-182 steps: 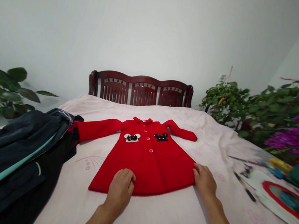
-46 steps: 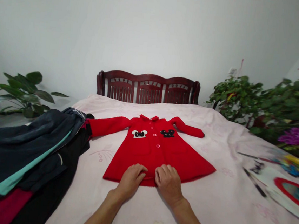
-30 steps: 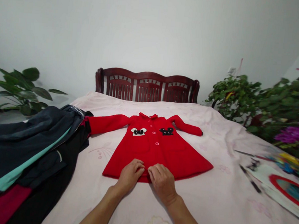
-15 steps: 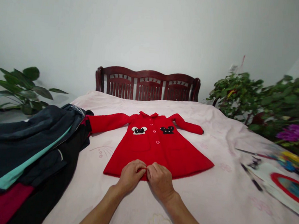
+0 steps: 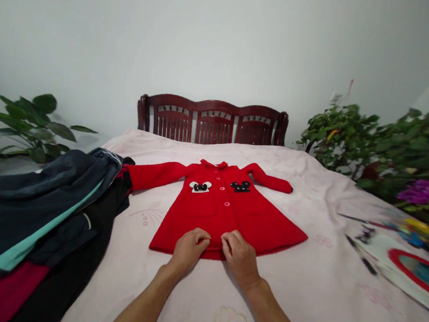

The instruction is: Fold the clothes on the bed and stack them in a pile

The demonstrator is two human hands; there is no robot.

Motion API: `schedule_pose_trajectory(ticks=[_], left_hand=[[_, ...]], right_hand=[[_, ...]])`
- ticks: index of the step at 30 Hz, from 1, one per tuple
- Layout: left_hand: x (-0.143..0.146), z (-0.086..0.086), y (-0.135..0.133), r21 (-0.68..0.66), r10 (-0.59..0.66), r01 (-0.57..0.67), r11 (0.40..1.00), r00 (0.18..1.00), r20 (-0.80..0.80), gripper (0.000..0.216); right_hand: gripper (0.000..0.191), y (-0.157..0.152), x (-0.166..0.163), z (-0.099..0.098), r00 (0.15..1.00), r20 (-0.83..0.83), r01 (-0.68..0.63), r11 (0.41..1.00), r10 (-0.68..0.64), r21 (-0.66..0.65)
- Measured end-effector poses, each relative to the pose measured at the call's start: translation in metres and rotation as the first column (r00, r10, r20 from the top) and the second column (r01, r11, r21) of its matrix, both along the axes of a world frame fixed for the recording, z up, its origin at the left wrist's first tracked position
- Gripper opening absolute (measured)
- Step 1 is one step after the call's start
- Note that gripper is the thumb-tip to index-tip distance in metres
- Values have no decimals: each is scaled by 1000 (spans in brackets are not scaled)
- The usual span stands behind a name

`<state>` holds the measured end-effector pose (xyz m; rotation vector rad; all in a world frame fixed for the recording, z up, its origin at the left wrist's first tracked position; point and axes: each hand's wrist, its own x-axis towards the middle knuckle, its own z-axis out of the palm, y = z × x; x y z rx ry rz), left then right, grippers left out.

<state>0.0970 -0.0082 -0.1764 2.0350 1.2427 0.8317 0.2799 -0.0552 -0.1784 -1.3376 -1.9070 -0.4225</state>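
Note:
A red coat (image 5: 206,206) with a collar, several buttons and black-and-white appliqués lies spread out, front up, its collar toward the headboard. At the middle of its bottom hem, my left hand (image 5: 190,249) is closed, thumb and fingers pinching the hem. My right hand (image 5: 241,259) sits a little to the right, also closed on the hem, its fingertips curled over the cloth. A short stretch of red hem shows between the two hands. The coat's sleeve on the left reaches the pile of clothes; the other sleeve lies bent on the sheet.
Dark clothes (image 5: 44,190) with a teal stripe are heaped on the left of the pale pink bedsheet (image 5: 127,274). A black pen (image 5: 361,254) and a red-rimmed item (image 5: 412,271) lie at right. Plants (image 5: 36,123) flank the bed, before a wooden headboard (image 5: 214,123).
My right hand has moved slightly to the right along the hem, opening a gap between my hands. My left hand has stayed nearly in place.

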Motion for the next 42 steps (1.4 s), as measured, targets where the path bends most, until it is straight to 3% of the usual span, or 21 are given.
schedule_pose_trajectory(ticks=[6, 13, 17, 27, 34, 42], left_hand=[[0, 1, 0, -17, 3, -3, 1000, 1000, 1, 23], [1, 2, -2, 11, 12, -12, 1000, 1000, -27, 23], [1, 1, -2, 8, 21, -21, 1000, 999, -47, 24], [2, 2, 2, -54, 26, -26, 998, 1000, -3, 23], [3, 3, 3, -71, 73, -74, 995, 997, -20, 22], [4, 2, 4, -86, 77, -79, 993, 997, -32, 21]], right_hand=[[21, -5, 3, 0, 992, 120, -26, 1000, 27, -11], [24, 1, -6, -5, 964, 262, 39, 998, -49, 43], [22, 4, -7, -5, 977, 193, 83, 995, -94, 60], [17, -3, 4, -1, 999, 6, -35, 999, 35, 1], [17, -8, 7, -1, 992, 47, -118, 993, 118, -15], [24, -3, 0, -6, 986, 169, -18, 999, 10, 44]])
